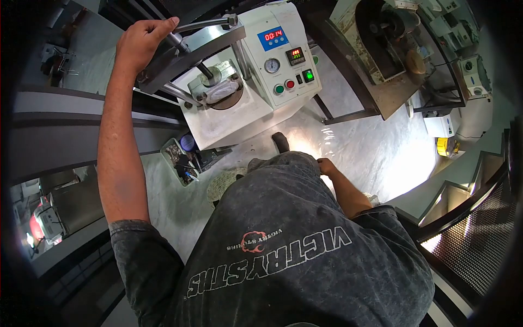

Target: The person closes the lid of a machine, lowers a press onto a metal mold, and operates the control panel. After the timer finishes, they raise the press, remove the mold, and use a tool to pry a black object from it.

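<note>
My left hand (146, 42) is up at the top left, closed around the end of a metal lever (207, 24) on a screw press, its thumb along the bar. Below the press's crossbar (199, 52), a threaded shaft reaches down to a metal clamp block (211, 79). A whitish, wrinkled piece (222, 91) lies at the block's front, above a dark round plate (231, 102). My right hand (326, 166) hangs low beside my shirt, touching or close to it; its fingers are mostly hidden.
The white control panel (283, 54) has a timer display (273, 38) reading 00:14, a gauge (272, 66) and lit buttons. A bin of tools (178, 162) stands on the floor at left. A metal-framed bench (376, 103) is at right, with a perforated panel (474, 245) nearer me.
</note>
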